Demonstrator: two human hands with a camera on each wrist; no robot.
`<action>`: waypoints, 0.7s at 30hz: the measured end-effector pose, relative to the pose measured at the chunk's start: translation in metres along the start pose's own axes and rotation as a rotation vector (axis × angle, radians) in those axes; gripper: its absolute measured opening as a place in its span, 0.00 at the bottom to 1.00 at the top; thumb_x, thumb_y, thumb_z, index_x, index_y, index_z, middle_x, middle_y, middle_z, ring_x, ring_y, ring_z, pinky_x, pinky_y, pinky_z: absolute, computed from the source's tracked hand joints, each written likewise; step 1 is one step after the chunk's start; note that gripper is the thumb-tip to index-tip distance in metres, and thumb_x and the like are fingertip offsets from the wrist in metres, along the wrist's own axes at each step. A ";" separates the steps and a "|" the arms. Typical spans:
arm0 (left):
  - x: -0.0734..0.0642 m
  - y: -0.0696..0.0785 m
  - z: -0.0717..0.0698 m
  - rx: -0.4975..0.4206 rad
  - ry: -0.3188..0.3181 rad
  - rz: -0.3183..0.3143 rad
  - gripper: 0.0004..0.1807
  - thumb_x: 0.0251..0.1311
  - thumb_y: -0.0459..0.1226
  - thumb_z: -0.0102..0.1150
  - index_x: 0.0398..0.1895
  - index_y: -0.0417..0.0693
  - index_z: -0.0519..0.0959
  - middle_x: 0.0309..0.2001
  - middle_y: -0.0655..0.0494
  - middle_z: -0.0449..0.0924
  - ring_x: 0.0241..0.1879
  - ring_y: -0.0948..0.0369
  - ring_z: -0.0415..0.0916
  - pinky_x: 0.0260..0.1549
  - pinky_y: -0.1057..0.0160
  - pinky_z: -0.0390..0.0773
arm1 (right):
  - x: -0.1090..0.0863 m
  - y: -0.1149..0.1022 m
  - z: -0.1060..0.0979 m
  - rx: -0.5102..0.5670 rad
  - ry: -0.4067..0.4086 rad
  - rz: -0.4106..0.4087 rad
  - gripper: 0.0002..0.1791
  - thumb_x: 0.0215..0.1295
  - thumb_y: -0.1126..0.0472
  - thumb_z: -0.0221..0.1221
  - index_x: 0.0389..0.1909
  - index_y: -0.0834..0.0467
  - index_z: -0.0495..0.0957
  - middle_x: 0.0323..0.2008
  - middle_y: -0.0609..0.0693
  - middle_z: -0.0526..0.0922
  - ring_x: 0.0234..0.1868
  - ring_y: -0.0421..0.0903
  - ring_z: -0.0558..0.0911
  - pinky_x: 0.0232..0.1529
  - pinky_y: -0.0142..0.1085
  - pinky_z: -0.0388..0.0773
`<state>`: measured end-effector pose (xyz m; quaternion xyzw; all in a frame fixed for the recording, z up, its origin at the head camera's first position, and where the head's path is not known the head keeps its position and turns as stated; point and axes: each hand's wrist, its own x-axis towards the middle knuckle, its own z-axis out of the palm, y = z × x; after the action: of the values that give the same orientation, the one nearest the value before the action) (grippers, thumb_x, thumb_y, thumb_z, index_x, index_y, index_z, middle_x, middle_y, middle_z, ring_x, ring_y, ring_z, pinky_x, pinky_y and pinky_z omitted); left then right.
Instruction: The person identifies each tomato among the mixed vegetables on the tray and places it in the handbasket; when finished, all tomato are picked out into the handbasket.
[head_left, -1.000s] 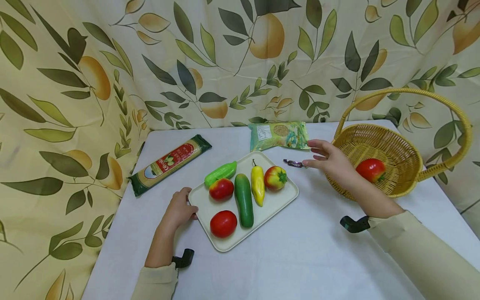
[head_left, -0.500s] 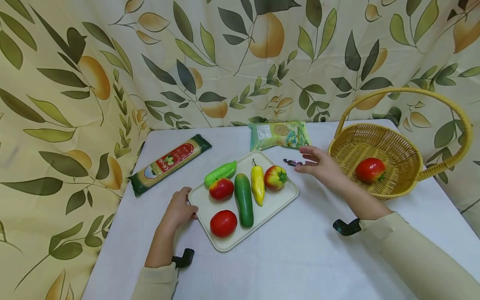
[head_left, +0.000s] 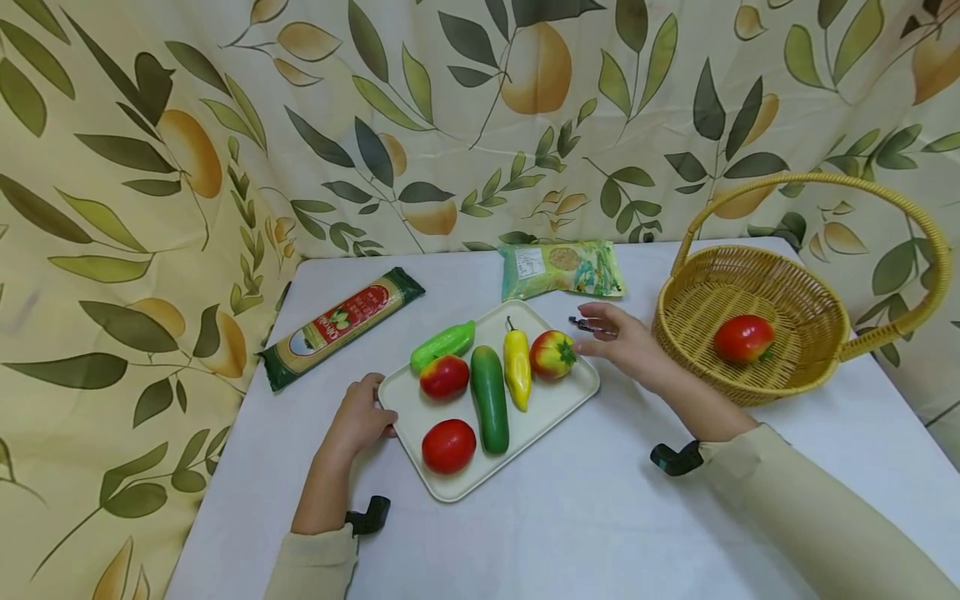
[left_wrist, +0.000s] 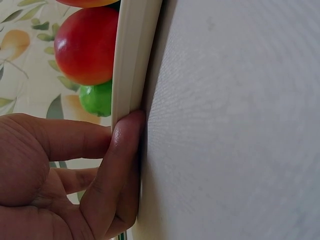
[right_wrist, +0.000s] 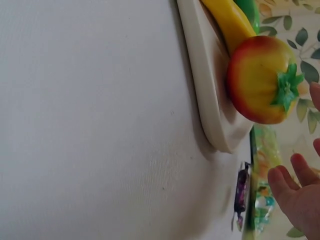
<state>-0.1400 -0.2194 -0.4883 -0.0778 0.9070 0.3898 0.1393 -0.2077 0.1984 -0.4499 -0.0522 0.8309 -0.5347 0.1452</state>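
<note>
My left hand (head_left: 362,417) pinches the left corner of a cream tray (head_left: 555,402); in the left wrist view, thumb and fingers (left_wrist: 127,135) meet at its rim. Several toy-like vegetables and fruits lie on the tray: a yellow pepper (head_left: 517,371), a dark green cucumber (head_left: 490,404), a light green vegetable (head_left: 442,346), a red-and-yellow fruit (head_left: 445,378) and a red tomato (head_left: 448,447). At the right end sits a red-yellow tomato (head_left: 552,357) with a green calyx. My right hand (head_left: 626,346) hovers just beside it, fingers apart and holding nothing. A wrapped candy (right_wrist: 241,192) lies behind, partly hidden by that hand.
A wicker basket (head_left: 813,287) with a tall handle stands at the right, holding a red tomato (head_left: 744,338). A green-yellow bag (head_left: 562,271) lies at the back edge, and a long pasta pack (head_left: 341,327) at the back left. A patterned curtain (head_left: 480,125) hangs behind the table.
My right hand has moved left and slightly down, away from the basket, over beside the red-yellow tomato. My left hand stays at the tray's corner.
</note>
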 end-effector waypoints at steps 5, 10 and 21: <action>0.000 0.001 -0.001 0.001 0.000 -0.006 0.32 0.57 0.31 0.63 0.66 0.37 0.68 0.50 0.40 0.70 0.48 0.47 0.69 0.47 0.50 0.72 | 0.002 0.000 0.006 0.004 -0.019 -0.004 0.41 0.63 0.59 0.69 0.73 0.63 0.61 0.72 0.63 0.63 0.71 0.63 0.63 0.70 0.53 0.61; 0.001 0.004 -0.001 0.002 0.000 -0.007 0.32 0.57 0.32 0.64 0.66 0.38 0.68 0.50 0.40 0.70 0.49 0.47 0.68 0.47 0.51 0.73 | 0.003 0.002 0.011 -0.002 -0.042 -0.038 0.42 0.63 0.57 0.69 0.73 0.63 0.60 0.71 0.64 0.63 0.72 0.63 0.63 0.70 0.54 0.59; 0.001 0.001 -0.001 -0.017 -0.001 -0.023 0.31 0.57 0.31 0.64 0.66 0.37 0.68 0.49 0.40 0.69 0.47 0.48 0.70 0.43 0.55 0.74 | 0.003 0.007 0.026 -0.003 -0.069 -0.057 0.44 0.59 0.57 0.72 0.73 0.64 0.61 0.71 0.64 0.63 0.72 0.60 0.62 0.70 0.53 0.58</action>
<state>-0.1414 -0.2195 -0.4879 -0.0889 0.9026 0.3960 0.1436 -0.2027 0.1783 -0.4671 -0.0945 0.8242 -0.5353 0.1586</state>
